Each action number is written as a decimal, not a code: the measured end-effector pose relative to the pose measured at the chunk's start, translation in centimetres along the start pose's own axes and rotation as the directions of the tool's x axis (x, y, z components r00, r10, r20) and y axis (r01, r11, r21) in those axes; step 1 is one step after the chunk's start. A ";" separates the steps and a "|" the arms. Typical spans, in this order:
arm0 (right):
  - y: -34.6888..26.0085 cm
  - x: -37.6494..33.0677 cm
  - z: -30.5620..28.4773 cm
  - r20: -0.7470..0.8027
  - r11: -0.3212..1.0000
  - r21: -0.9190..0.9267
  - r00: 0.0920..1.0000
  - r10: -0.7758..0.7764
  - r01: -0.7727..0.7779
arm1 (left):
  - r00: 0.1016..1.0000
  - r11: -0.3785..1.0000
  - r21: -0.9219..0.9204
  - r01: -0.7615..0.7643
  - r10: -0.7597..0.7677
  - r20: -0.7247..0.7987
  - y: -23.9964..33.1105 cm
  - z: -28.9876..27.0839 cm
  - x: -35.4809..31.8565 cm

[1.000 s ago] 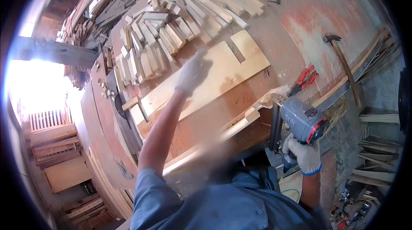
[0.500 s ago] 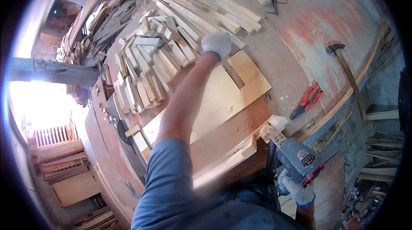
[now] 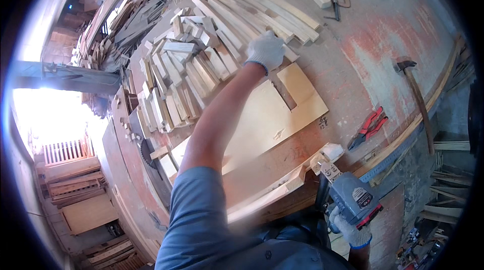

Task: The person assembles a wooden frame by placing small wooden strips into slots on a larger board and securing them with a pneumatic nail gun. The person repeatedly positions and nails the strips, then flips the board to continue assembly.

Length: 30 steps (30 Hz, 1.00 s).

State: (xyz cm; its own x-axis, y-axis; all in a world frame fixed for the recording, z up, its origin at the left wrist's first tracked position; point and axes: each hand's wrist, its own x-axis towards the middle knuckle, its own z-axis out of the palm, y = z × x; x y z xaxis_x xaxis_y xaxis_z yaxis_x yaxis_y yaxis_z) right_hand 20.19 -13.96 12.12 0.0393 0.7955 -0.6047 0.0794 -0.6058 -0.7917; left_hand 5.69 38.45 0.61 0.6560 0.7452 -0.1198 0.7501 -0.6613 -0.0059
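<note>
In a white glove, my left hand [image 3: 265, 50] reaches across the bench with its fingers curled over a pale wooden strip [image 3: 291, 54], whose end sticks out beside the glove. Just below this hand lies a plywood panel [image 3: 247, 118] with a narrow slot cut in from its far edge. My right hand [image 3: 349, 227], gloved too, grips a grey nail gun [image 3: 355, 197] with red trim near the bench's front edge. Its metal nose rests close to a small wood block [image 3: 330, 152]. The fingers around its handle are partly hidden.
A heap of short wooden pieces [image 3: 186, 68] and a row of long strips [image 3: 272, 3] lie beyond my left arm. To the right are red-handled pliers [image 3: 370, 126], a hammer [image 3: 416, 96] and a C-clamp [image 3: 342, 0]. A circular saw blade [image 3: 146, 154] stands at left.
My left hand has shifted slightly along the strip, and its fingers look more curled. The whole view has moved a little. My right hand still holds the nail gun.
</note>
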 end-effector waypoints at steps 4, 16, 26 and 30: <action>1.8 -0.1 -0.1 0.045 0.996 -0.091 0.999 0.000 0.004 | 0.994 1.000 0.010 0.023 -0.021 -0.110 -1.3 2.1 -0.2; 4.2 0.5 -0.2 0.111 0.957 -0.291 0.993 0.045 -0.011 | 0.976 0.965 -0.218 0.148 -0.178 -0.126 -2.8 0.5 0.1; 1.6 0.6 1.5 -0.084 0.996 0.090 0.996 0.035 -0.027 | 0.974 0.953 -0.227 0.202 -0.221 -0.057 -4.4 0.9 5.8; 5.5 1.6 1.2 -0.045 0.987 -0.156 0.998 0.039 -0.046 | 0.913 0.717 -0.671 0.187 -0.379 -0.151 -4.4 -1.3 -0.1</action>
State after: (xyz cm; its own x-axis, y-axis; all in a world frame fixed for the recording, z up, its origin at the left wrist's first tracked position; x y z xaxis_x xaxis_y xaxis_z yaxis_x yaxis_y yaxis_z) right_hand 19.54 -16.07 6.74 0.0868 0.7710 -0.6309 0.2316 -0.6316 -0.7399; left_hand 2.44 41.46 1.98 0.3271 0.9440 0.0425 0.7169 -0.2771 0.6398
